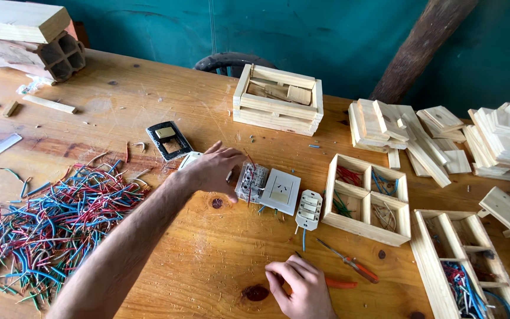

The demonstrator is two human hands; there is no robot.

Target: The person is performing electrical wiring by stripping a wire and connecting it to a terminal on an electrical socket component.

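My left hand (215, 169) reaches across the wooden table (208, 248) and grips the left side of a grey switch module (251, 182) with short wires sticking out of it. A white socket plate (280, 191) lies against the module's right side, and a smaller white module (309, 210) lies beyond that. My right hand (302, 287) rests near the table's front edge with its fingers curled. An orange-handled tool (341, 284) pokes out from behind it; whether the hand grips it is hidden. An orange-handled screwdriver (352, 266) lies just behind.
A heap of coloured wire pieces (54, 224) covers the left. A black plate (169, 140) lies behind my left hand. A four-part wooden tray (366, 226) with wires and a long divided box (429, 260) stand right. A wooden crate (278, 109) and stacked wood pieces (444, 136) sit behind.
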